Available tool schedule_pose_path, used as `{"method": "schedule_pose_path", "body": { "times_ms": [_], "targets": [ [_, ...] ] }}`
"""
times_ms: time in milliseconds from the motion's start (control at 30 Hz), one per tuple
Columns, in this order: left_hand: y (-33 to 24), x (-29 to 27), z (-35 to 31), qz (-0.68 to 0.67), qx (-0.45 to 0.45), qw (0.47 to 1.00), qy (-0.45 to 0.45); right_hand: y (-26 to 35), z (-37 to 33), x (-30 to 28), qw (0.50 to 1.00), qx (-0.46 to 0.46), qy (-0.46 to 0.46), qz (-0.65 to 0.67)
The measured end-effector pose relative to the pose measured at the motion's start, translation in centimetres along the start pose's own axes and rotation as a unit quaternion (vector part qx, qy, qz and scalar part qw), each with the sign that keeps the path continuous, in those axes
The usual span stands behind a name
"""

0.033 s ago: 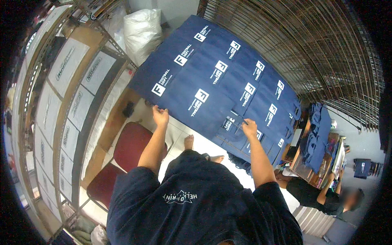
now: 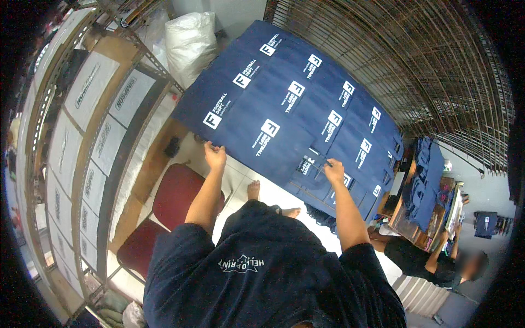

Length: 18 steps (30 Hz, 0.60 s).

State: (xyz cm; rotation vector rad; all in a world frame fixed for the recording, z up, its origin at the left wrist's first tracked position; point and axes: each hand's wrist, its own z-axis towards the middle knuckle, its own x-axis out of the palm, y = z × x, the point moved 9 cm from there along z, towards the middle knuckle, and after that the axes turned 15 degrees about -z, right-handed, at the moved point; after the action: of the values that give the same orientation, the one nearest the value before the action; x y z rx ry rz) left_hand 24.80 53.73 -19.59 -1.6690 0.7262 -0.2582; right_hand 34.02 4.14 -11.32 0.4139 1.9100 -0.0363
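Navy fabric pieces with white square-and-letter prints [image 2: 229, 131] lie overlapping in rows across a large table. At their near left edge, my left hand [image 2: 215, 156] has its thumb and fingers pinched together at the border of the navy cloth; whether the cloth is between the fingertips, I cannot tell. My right hand [image 2: 334, 171] is closed above the near middle of the pieces. A small thin dark object [image 2: 328, 162] sticks out of its fingers, its kind unclear. Just left of this hand, a print is partly covered by dark strip-like shapes.
Maroon chairs [image 2: 183, 194] stand at my left, beside a rack with grey-white printed panels [image 2: 131, 98]. A white sack [image 2: 191, 46] is at the far left. Stacked wire racks [image 2: 426, 65] rise behind the table. Navy goods [image 2: 426, 180] lie on a side table near another person [image 2: 421, 259].
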Motion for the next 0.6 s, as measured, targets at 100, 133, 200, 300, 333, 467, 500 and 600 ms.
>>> {"method": "schedule_pose_path", "body": {
  "times_ms": [100, 133, 200, 300, 333, 467, 500, 600],
  "targets": [
    [0.0, -0.2, 0.1, -0.002, -0.007, 1.0, -0.001, 0.3, 0.0, 0.2, 1.0, 0.002, 0.014, 0.003],
    [0.2, -0.2, 0.2, -0.005, -0.009, 1.0, -0.004, 0.6, -0.1, 0.1, 1.0, 0.005, 0.02, 0.001],
    [0.7, -0.3, 0.2, -0.007, -0.024, 1.0, -0.006, 1.0, -0.3, -0.4, 1.0, -0.003, -0.004, -0.015],
    [-0.7, 0.3, 0.4, -0.002, -0.043, 0.999, -0.001, 1.6, 0.1, -1.1, 1.0, 0.005, -0.019, -0.017],
    [-0.6, 0.2, 0.5, 0.004, -0.038, 0.999, -0.004, 1.8, 0.0, -1.1, 1.0, 0.009, -0.017, -0.014],
    [-1.8, 0.1, -0.1, 0.012, -0.031, 0.999, -0.007, 2.3, -0.5, -2.0, 0.999, -0.007, -0.045, -0.019],
    [-0.9, 0.2, 0.4, 0.009, -0.024, 1.0, -0.004, 1.9, -0.3, -1.7, 0.999, 0.006, -0.033, -0.007],
    [1.3, 0.3, 1.4, -0.011, -0.014, 1.0, -0.004, 2.3, -0.3, -1.9, 0.999, 0.006, -0.037, -0.011]
  ]
}}
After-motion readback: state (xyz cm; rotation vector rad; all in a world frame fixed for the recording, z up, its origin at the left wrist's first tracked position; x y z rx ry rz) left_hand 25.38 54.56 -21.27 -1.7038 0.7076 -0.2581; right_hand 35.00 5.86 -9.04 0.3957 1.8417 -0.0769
